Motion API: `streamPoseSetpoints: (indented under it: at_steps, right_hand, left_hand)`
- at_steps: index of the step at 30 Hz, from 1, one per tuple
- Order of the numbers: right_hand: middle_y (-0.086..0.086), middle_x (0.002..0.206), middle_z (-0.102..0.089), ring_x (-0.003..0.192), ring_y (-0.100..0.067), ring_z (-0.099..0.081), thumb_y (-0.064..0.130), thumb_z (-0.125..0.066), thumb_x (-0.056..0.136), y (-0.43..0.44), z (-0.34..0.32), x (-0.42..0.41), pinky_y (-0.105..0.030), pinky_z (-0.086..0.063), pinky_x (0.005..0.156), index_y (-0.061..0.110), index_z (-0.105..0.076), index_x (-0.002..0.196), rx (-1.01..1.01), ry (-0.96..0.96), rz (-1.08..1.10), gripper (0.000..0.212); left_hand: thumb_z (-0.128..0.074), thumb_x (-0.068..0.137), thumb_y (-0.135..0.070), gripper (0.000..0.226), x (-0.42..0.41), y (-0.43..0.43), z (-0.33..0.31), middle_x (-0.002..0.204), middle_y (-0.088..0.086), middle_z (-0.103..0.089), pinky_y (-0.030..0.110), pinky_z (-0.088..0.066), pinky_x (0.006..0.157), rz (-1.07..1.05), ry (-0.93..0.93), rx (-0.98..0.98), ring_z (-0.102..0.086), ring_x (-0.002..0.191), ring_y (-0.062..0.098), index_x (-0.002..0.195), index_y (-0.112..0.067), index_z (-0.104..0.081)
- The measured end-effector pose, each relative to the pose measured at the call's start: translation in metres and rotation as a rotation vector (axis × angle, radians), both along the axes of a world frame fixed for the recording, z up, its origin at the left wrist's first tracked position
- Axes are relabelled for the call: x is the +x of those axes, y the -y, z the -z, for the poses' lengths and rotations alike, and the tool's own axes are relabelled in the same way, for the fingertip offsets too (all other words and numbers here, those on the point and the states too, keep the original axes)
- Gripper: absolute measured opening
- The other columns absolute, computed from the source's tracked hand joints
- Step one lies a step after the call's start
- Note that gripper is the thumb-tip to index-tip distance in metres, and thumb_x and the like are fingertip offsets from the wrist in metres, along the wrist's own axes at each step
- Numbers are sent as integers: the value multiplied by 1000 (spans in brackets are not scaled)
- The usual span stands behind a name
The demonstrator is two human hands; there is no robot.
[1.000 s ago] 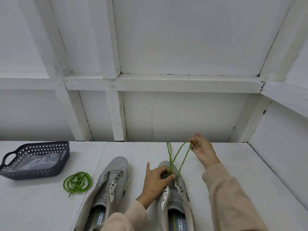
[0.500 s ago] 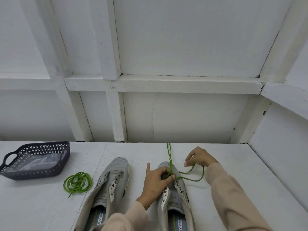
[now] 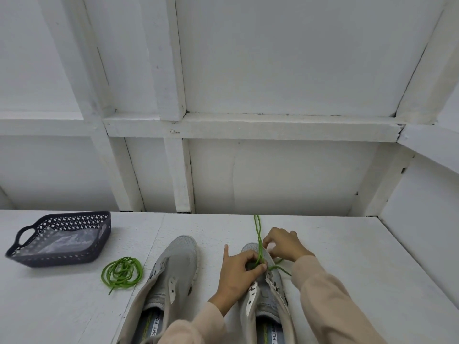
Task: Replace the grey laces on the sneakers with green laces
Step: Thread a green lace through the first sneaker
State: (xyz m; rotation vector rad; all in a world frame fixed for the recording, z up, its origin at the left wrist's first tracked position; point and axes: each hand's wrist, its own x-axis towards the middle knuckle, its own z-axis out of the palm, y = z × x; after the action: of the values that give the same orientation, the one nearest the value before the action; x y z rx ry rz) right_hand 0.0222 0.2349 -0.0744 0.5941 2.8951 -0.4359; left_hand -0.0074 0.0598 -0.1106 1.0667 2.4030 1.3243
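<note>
**Worked sneaker** (image 3: pixel 267 291): grey mesh toe, with pale stiff eyelet flaps splayed open over a printed insole. The heel is cut off by the bottom edge and both hands partly cover the toe.

**Threaded green lace** (image 3: pixel 258 234): thin round cord. Two strands twist together and run from under the left thumb, past the fingertips, to the table's far edge. Another strand trails out beneath the right wrist. Its entry into the eyelets is hidden.

**Left hand** (image 3: pixel 237 269): fingers and thumb are curled, pinching the lace against the sneaker's front. The outermost finger stands out straight.

**Right hand** (image 3: pixel 283 245): just beyond the left hand, with fingertips bunched and closed on the twisted strands. Which strand it grips cannot be told.

**Second sneaker** (image 3: pixel 175 264): same grey mesh, just outside the left hand and apart from it. Its heel is cut off.

**Coiled green lace** (image 3: pixel 121 271): a loose round coil with one end straggling, lying further out, past the second sneaker.

**Basket** (image 3: pixel 59 256): dark perforated plastic with rounded corners and a loop handle, furthest out on the left hand's side. It holds crinkled clear film, hard to make out.

**Table** (image 3: pixel 360 269): white, matte and speckled. A wide run of surface lies outside the right hand, up to the side wall.

**Sleeves** (image 3: pixel 330 301): pale soft fabric, cut off below.
</note>
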Motion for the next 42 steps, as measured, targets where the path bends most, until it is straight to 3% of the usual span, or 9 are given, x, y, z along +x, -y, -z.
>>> streamPoseSetpoints:
  at_steps: [7,14,19,25,33,37,39,41,42]
  right_hand:
    - [3,116,-51,117,-17,-49,5,-81,70,-14,-2,5,-34,-45,99,26,-69,90,-184,81,-75,31]
    - [13,84,-57,87,-12,-57,24,-70,83,-15,6,1,-25,-42,72,22,-70,88,-118,-29,-96,6]
    - [11,84,-67,79,-12,-62,25,-59,91,-13,8,1,-30,-44,68,28,-56,85,-240,-321,67,8]
    - [4,72,-68,64,-16,-63,24,-53,94,-18,-4,9,-34,-46,66,22,-50,84,-422,-707,351,11]
    - [-2,72,-61,70,-26,-55,30,-58,86,-21,9,19,-32,-37,63,14,-50,77,-178,-508,611,20]
    - [-3,104,-54,101,-24,-53,28,-63,84,-23,11,18,-35,-36,84,17,-56,93,-40,-219,465,16]
    - [-2,102,-56,96,-22,-55,31,-67,82,-22,3,16,-36,-40,83,15,-58,90,-161,-291,432,20]
    - [-1,85,-64,74,-19,-57,42,-69,83,-14,-16,16,-35,-46,67,8,-66,82,-512,-324,406,34]
    - [0,77,-66,64,-17,-54,48,-70,81,-10,-26,18,-30,-43,57,6,-70,81,-637,-239,366,42]
  left_hand:
    - [-48,76,-63,47,0,0,2,78,-4,-67,25,19,114,-10,-23,8,-61,80,8,84,-21,-66]
    - [-47,74,-64,45,0,0,1,83,-6,-70,13,24,106,5,-19,34,-62,82,6,82,-23,-65]
    - [-48,74,-63,44,0,0,2,89,-6,-72,13,27,105,27,16,41,-63,85,5,83,-23,-64]
    - [-48,74,-63,44,1,1,0,81,-3,-70,14,26,106,11,1,45,-63,80,7,82,-22,-64]
    - [-57,73,-53,33,5,2,-6,83,-8,-72,18,22,111,2,67,132,-65,83,5,84,-24,-69]
    - [-65,74,-43,22,5,3,-7,83,-9,-72,23,17,114,0,118,168,-66,82,6,83,-23,-70]
    - [-66,76,-38,16,6,3,-7,84,-10,-72,24,15,115,1,123,179,-66,82,6,82,-24,-70]
    - [-67,77,-40,20,6,3,-6,83,-8,-72,25,14,116,8,126,189,-66,82,9,83,-21,-70]
    - [-66,76,-43,25,6,3,-6,82,-8,-72,26,13,117,8,128,192,-66,81,9,83,-21,-71]
